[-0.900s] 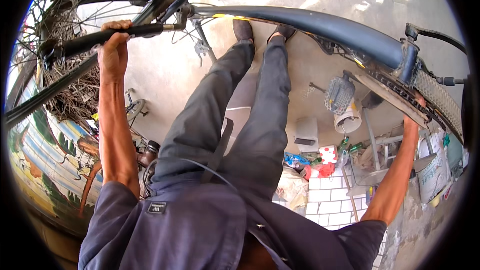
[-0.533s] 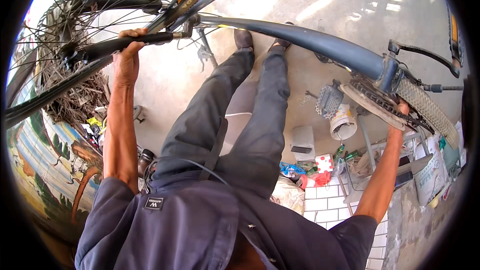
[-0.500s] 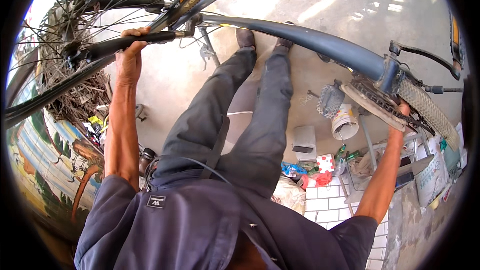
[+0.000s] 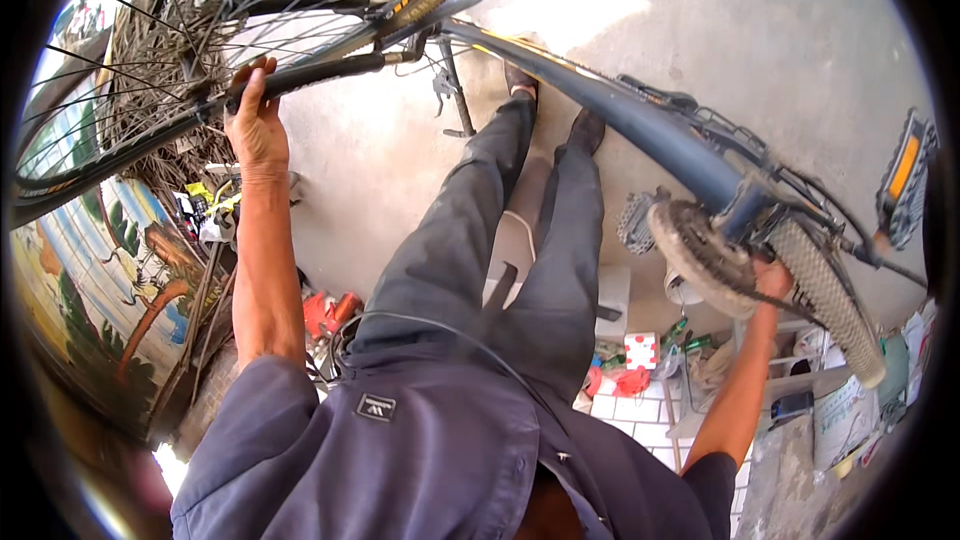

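A dark bicycle (image 4: 630,125) spans the upper part of the head view, held in both my hands. At the upper left, my left hand (image 4: 258,130) is closed round one leg of the front fork (image 4: 335,70), beside the spoked front wheel (image 4: 105,172). My right hand (image 4: 772,280) grips the rear part of the frame, between the chainring (image 4: 697,248) and the knobby rear tyre (image 4: 830,310); its fingers are partly hidden. One pedal (image 4: 905,178) with an orange reflector stands out at the far right, and another pedal (image 4: 636,220) shows left of the chainring.
A heap of dry twigs (image 4: 160,50) and a painted wall (image 4: 110,290) are at the left. Below my right arm lie a red-dotted box (image 4: 641,350), green bottles (image 4: 697,342), a red bag (image 4: 625,381) and a white sack (image 4: 842,430). A white bucket (image 4: 683,285) sits partly behind the chainring.
The bicycle has shifted and tilted: the chainring and rear wheel sit lower and further left, the front wheel slightly right. Both hands moved with it, keeping their grip.
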The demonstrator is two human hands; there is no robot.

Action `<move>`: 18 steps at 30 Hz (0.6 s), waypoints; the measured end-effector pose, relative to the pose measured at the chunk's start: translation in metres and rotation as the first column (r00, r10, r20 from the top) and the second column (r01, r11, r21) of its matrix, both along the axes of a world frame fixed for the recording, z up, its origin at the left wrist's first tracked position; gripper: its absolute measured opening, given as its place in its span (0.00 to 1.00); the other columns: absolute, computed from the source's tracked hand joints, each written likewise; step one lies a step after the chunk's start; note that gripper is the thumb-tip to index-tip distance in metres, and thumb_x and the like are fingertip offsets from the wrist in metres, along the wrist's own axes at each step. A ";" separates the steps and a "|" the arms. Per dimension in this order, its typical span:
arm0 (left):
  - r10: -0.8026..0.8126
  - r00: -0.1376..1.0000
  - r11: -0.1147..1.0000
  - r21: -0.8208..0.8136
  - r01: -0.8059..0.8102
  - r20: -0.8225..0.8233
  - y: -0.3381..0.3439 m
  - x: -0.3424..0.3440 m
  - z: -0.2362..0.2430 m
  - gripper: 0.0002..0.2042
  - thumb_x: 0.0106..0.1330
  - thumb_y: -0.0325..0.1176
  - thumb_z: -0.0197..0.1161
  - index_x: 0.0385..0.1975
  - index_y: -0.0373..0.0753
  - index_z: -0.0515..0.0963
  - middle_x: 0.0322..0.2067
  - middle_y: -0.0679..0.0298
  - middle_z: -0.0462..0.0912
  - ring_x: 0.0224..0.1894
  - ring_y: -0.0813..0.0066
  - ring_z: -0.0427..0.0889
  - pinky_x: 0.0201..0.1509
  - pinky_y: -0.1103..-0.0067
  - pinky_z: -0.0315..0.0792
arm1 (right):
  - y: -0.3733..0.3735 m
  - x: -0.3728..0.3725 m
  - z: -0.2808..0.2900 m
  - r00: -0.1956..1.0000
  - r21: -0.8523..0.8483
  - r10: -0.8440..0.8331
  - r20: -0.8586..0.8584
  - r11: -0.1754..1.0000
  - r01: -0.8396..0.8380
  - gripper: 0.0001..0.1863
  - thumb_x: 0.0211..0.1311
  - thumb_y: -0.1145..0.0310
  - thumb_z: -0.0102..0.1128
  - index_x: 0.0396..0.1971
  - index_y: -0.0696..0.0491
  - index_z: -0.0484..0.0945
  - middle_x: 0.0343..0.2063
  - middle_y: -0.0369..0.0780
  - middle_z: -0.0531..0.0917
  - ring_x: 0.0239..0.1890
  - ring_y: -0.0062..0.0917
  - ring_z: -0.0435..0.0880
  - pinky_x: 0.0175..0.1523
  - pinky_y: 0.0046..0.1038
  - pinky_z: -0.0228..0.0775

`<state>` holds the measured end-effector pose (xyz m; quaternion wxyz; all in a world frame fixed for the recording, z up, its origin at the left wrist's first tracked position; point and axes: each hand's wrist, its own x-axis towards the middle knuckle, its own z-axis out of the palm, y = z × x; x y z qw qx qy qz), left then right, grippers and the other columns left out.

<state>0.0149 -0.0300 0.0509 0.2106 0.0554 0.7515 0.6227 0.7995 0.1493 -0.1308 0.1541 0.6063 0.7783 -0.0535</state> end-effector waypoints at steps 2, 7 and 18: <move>0.068 0.997 0.998 -0.003 -0.068 0.036 -0.008 -0.016 0.000 0.08 0.59 0.22 0.65 0.37 0.33 0.78 0.40 0.53 0.83 0.47 0.60 0.82 0.58 0.66 0.73 | -0.009 -0.020 0.009 0.999 0.035 0.052 -0.001 0.998 -0.052 0.24 0.49 0.55 0.68 0.45 0.54 0.83 0.48 0.46 0.83 0.49 0.44 0.80 0.57 0.40 0.69; 0.010 0.998 1.000 0.015 -0.011 0.061 -0.035 -0.023 -0.006 0.08 0.55 0.16 0.59 0.34 0.34 0.77 0.34 0.57 0.83 0.44 0.58 0.83 0.57 0.67 0.73 | -0.011 -0.094 0.059 0.969 0.211 0.233 -0.083 0.954 -0.212 0.20 0.54 0.58 0.66 0.43 0.55 0.84 0.43 0.43 0.85 0.44 0.43 0.83 0.51 0.39 0.73; -0.125 0.992 0.990 0.065 0.122 0.028 -0.027 -0.019 -0.008 0.09 0.53 0.15 0.57 0.34 0.32 0.75 0.32 0.57 0.82 0.43 0.61 0.81 0.61 0.68 0.69 | -0.025 0.046 -0.020 0.996 0.016 0.090 -0.013 0.996 -0.090 0.28 0.45 0.54 0.72 0.45 0.54 0.83 0.47 0.45 0.84 0.50 0.45 0.80 0.58 0.39 0.68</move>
